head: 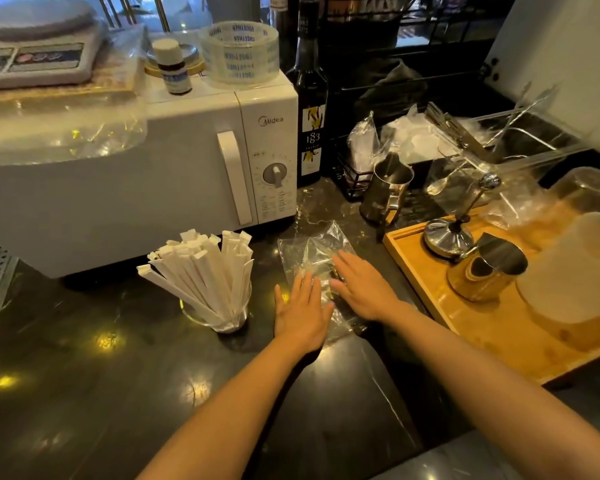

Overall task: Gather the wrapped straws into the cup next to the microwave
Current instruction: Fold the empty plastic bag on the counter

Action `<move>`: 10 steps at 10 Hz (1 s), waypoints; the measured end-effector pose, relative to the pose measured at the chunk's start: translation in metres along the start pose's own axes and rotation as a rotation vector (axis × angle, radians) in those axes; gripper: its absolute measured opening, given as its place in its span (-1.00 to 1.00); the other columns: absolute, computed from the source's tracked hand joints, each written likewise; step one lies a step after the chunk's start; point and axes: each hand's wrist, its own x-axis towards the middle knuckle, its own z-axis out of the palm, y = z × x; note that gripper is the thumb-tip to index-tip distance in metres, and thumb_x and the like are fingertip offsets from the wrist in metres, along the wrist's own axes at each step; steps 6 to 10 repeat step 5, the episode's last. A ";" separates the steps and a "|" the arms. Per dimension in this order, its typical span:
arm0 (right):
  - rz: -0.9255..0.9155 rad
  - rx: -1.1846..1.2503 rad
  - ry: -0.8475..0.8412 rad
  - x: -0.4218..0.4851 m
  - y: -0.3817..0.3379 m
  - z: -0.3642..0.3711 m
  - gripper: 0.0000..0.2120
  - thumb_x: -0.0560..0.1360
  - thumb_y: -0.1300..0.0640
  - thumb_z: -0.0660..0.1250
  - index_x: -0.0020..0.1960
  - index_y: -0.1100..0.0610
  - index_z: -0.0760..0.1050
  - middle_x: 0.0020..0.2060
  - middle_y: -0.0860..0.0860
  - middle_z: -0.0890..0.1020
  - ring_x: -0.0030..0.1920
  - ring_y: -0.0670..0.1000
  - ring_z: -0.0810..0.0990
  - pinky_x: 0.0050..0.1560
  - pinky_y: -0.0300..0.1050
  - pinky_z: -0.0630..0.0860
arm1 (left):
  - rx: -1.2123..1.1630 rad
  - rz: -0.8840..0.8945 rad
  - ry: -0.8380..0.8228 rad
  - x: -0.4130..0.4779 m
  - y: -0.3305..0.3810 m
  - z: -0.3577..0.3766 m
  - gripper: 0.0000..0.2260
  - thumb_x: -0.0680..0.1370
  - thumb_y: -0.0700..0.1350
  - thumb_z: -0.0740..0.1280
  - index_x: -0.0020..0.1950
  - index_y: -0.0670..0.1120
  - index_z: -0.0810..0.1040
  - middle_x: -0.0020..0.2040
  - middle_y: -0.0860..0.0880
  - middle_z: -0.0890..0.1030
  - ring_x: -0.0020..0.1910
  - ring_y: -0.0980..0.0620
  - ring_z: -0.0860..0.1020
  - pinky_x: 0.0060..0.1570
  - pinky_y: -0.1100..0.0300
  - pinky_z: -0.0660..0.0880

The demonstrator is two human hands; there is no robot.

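I see both hands, left point(302, 315) and right point(362, 289), pressing flat and empty on the plastic bag point(317, 258) at centre frame, straws point(205, 271) standing in the cup point(222, 318) beside.

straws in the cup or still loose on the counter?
In. The wrapped straws stand fanned in the glass cup; none visible loose on the counter.

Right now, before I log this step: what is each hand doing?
Left hand: open, flat on the clear plastic bag, holding nothing.
Right hand: open, flat on the same bag, holding nothing.
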 end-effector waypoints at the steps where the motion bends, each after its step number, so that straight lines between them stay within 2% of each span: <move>1: 0.041 -0.093 -0.151 -0.008 0.005 0.007 -0.39 0.60 -0.10 -0.04 0.53 0.15 -0.15 0.55 0.06 -0.09 0.55 0.02 -0.14 0.52 0.04 -0.14 | 0.052 0.009 -0.021 -0.004 -0.006 0.004 -0.44 0.60 0.14 -0.12 0.50 -0.10 -0.21 0.55 -0.04 -0.22 0.52 0.01 -0.25 0.44 -0.18 -0.28; 3: 0.089 -0.168 -0.163 -0.019 0.009 0.010 -0.33 0.58 -0.19 -0.09 0.52 0.16 -0.21 0.55 0.07 -0.16 0.54 0.02 -0.22 0.51 0.06 -0.24 | 0.111 0.011 0.003 -0.013 -0.012 0.001 -0.40 0.59 0.16 -0.12 0.49 -0.14 -0.21 0.55 -0.08 -0.20 0.52 -0.01 -0.22 0.46 -0.14 -0.23; 5: 0.130 -0.140 -0.137 -0.024 0.006 -0.004 -0.34 0.59 -0.15 -0.10 0.51 0.18 -0.23 0.54 0.11 -0.18 0.54 0.05 -0.22 0.52 0.00 -0.21 | 0.034 0.003 -0.003 -0.022 -0.014 -0.005 -0.43 0.61 0.11 -0.10 0.49 -0.16 -0.22 0.55 -0.09 -0.20 0.52 -0.02 -0.22 0.50 -0.01 -0.16; 10: 0.130 -0.140 -0.137 -0.024 0.006 -0.004 -0.34 0.59 -0.15 -0.10 0.51 0.18 -0.23 0.54 0.11 -0.18 0.54 0.05 -0.22 0.52 0.00 -0.21 | 0.034 0.003 -0.003 -0.022 -0.014 -0.005 -0.43 0.61 0.11 -0.10 0.49 -0.16 -0.22 0.55 -0.09 -0.20 0.52 -0.02 -0.22 0.50 -0.01 -0.16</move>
